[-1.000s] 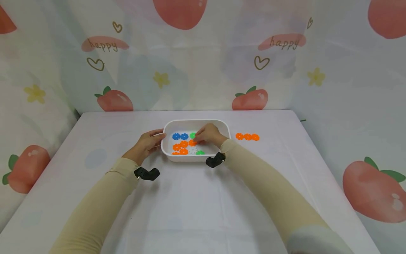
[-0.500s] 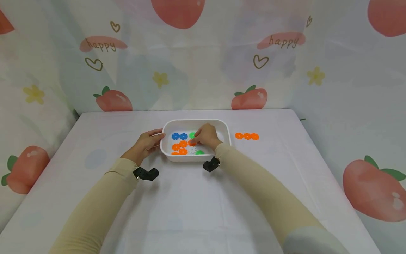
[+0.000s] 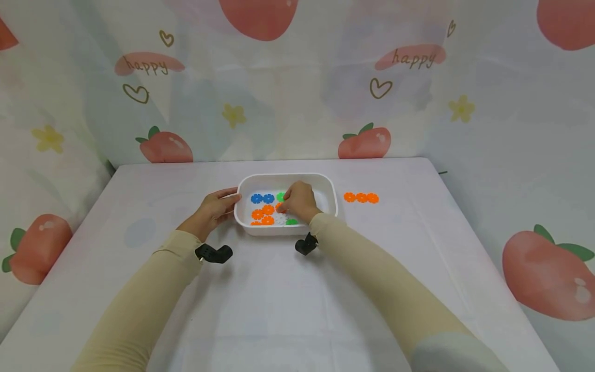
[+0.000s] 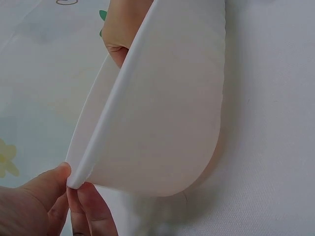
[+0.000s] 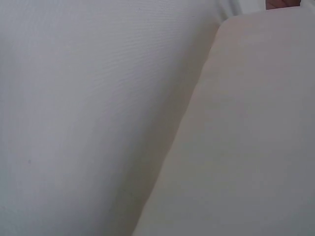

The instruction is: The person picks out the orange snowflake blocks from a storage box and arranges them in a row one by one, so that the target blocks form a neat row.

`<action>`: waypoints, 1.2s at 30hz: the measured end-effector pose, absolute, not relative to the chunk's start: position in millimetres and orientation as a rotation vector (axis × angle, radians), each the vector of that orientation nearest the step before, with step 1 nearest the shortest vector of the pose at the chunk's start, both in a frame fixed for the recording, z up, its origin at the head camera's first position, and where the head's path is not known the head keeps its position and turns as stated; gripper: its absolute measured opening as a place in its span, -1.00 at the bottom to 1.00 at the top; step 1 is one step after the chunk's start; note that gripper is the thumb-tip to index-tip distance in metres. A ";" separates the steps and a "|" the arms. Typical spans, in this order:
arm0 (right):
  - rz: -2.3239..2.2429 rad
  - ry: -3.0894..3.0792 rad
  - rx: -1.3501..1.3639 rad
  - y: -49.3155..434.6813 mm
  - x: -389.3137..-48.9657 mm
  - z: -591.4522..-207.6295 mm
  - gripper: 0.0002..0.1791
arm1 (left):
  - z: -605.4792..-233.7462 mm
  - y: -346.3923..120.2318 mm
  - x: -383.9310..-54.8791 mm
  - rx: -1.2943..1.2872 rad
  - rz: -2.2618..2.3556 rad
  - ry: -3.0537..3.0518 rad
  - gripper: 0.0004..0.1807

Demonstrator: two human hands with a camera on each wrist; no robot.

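A white plastic tray [image 3: 285,231] stands on the table with flat, notched snowflake discs inside. My left hand [image 3: 215,211] pinches its left rim; in the left wrist view the thumb [image 4: 47,184] is on top and fingers curl underneath. Inside the tray, my right hand [image 3: 301,201] has curled fingers with their tips at an orange snowflake disc [image 3: 278,207], partly covered by them. Blue discs [image 3: 262,198], other orange discs [image 3: 262,214], white discs [image 3: 281,219] and green discs [image 3: 291,221] lie around. The right wrist view shows mostly the tray's outer wall [image 5: 236,128], not the fingertips.
A row of orange snowflake discs [image 3: 361,198] lies on the table right of the tray. The table [image 3: 260,305] has a white cloth. Behind it and at both sides hangs a fruit-patterned curtain [image 3: 288,103].
My right hand has shifted slightly left over the orange disc, covering more of it, and its wrist has swung left. My left hand keeps its hold on the rim.
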State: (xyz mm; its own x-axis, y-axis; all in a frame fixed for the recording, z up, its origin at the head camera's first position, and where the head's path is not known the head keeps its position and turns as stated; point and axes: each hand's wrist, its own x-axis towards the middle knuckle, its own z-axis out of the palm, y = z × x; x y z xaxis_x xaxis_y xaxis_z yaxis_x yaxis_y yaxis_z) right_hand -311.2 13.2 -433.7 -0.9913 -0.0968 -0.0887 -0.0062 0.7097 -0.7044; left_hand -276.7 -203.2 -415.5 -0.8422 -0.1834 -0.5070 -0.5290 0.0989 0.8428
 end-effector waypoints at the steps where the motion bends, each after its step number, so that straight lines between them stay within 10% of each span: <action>1: -1.152 2.792 -0.084 13.5 -311.2 -433.5 -0.64 | -414.9 -203.3 -276.3 -0.698 1.809 2.106 -0.45; 36: -1.216 2.652 -0.140 43.4 -316.0 -431.7 -0.74 | -415.4 -202.4 -275.2 -0.698 1.807 2.108 -0.45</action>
